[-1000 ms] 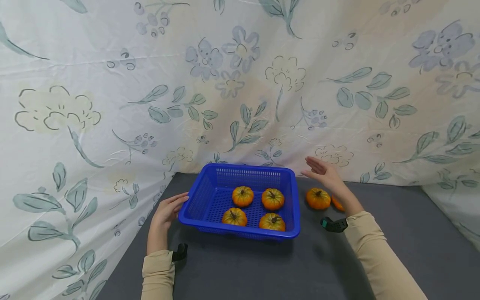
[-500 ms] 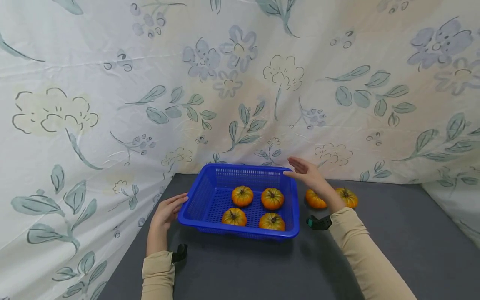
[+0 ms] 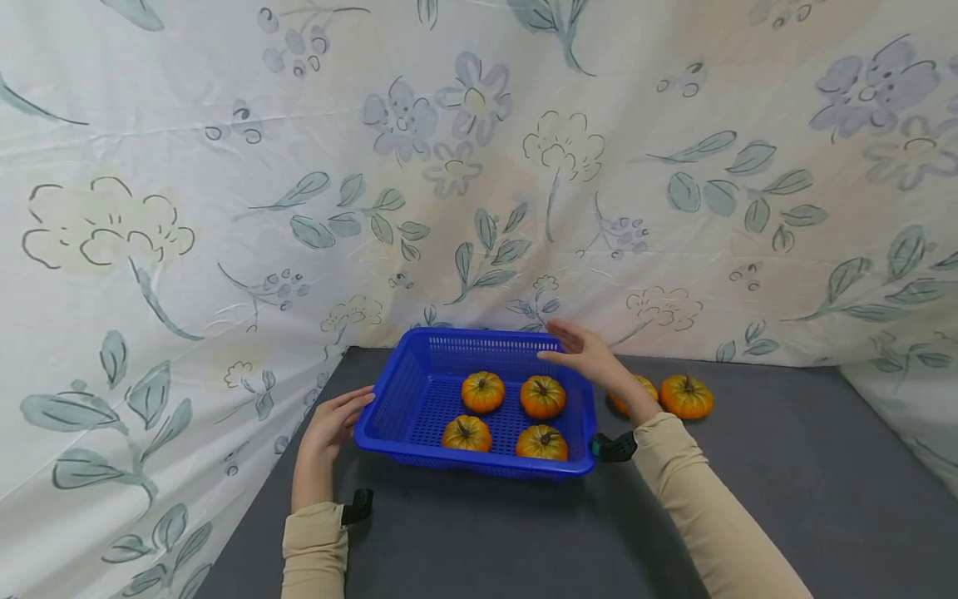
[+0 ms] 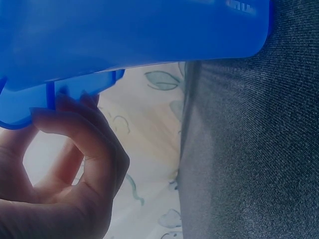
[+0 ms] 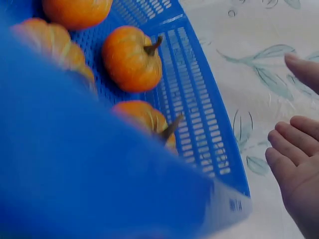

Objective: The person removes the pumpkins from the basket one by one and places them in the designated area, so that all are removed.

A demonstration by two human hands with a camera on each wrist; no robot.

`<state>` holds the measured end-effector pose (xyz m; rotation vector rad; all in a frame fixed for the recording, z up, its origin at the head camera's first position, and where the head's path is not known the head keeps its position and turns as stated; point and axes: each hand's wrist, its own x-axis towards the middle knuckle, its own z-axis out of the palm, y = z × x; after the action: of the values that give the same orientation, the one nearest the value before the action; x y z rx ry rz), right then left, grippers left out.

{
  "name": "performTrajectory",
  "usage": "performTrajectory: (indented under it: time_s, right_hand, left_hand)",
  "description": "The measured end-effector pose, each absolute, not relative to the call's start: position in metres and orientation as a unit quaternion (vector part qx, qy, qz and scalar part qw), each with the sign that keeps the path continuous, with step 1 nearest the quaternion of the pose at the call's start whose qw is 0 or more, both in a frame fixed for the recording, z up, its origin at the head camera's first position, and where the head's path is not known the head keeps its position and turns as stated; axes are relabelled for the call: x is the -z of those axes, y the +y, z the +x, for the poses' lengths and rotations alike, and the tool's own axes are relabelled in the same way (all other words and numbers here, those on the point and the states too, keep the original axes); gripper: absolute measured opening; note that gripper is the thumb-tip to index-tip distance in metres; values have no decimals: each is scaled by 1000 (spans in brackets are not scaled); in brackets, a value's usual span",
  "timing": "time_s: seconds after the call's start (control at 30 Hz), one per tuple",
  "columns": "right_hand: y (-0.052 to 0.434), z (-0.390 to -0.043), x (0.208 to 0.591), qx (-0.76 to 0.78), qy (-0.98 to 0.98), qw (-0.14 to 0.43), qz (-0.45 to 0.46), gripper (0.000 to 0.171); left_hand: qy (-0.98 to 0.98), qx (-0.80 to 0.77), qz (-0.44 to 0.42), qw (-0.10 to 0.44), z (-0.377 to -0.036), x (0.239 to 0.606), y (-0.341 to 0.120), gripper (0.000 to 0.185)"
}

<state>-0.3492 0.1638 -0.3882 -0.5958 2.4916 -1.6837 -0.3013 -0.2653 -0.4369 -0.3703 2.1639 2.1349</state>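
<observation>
A blue plastic basket [image 3: 389,445] with slotted walls holds several small orange pumpkins [image 3: 482,392]. At its left side my left hand [image 3: 334,424] holds the rim; in the left wrist view, curled fingers [image 4: 94,142] meet the rim's edge from below. Over the back right part of the basket hovers my right hand [image 3: 587,356], thumb apart from the fingers and nothing in its grasp. The right wrist view has the open palm [image 5: 304,184] beyond the slotted wall, with pumpkins [image 5: 132,59] inside the basket.
Right of the basket, another pumpkin [image 3: 686,397] sits on the dark grey table [image 3: 808,466]. Beside it a second pumpkin [image 3: 619,405] is partly hidden by my right forearm. A floral cloth [image 3: 479,200] hangs behind and along the sides.
My right hand has moved left, from above the pumpkins on the table to above the basket's right side. The left hand stays on the rim, and the pumpkins lie where they were.
</observation>
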Motion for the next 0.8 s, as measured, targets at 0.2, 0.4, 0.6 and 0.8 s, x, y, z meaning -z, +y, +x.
performTrajectory:
  time_s: [0.2, 0.4, 0.6, 0.8]
  right_hand:
    - [151, -347, 385, 539, 815, 58, -207, 75]
    - [138, -343, 380, 506, 820, 82, -254, 72]
    - [125, -341, 379, 472, 824, 140, -280, 70]
    - [113, -339, 375, 431, 821, 203, -315, 65]
  left_hand:
    - [704, -698, -124, 41, -301, 436, -266, 59]
    - [706, -696, -122, 47, -301, 436, -267, 60]
    - [705, -697, -123, 49, -296, 431, -264, 59]
    - [706, -696, -124, 44, -301, 437, -267, 59]
